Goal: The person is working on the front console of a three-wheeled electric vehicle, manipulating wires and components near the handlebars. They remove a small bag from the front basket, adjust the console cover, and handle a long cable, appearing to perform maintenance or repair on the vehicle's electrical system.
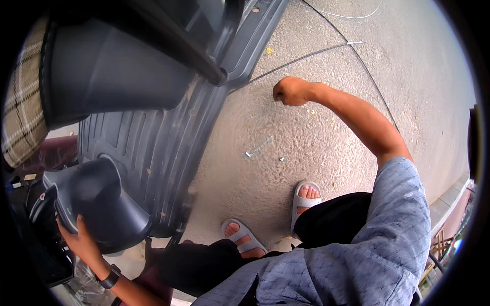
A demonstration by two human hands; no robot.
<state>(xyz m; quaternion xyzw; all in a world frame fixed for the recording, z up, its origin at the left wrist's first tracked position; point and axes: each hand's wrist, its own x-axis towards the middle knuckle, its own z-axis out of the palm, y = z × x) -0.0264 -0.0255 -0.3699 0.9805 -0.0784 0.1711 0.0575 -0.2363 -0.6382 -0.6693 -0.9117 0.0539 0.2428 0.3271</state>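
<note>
My left hand (81, 239) grips the edge of a curved black plastic part (120, 204) at the lower left, thumb and fingers on its rim. Beside that part is a ribbed black plastic floor panel (153, 158). My right hand (290, 92) is out over the pavement with its fingers curled closed; what is in it, if anything, is hidden. Below it on the ground lie a thin metal piece (260, 145), perhaps a screw or bolt, and a small shiny bit (282, 159).
A larger black molded body (112, 66) with a tube and plaid fabric (25, 97) fills the upper left. Dark cables (367, 76) and a white wire (352, 15) lie on the pavement (418, 92). My sandalled feet stand below; a kerb (444, 199) runs at the right.
</note>
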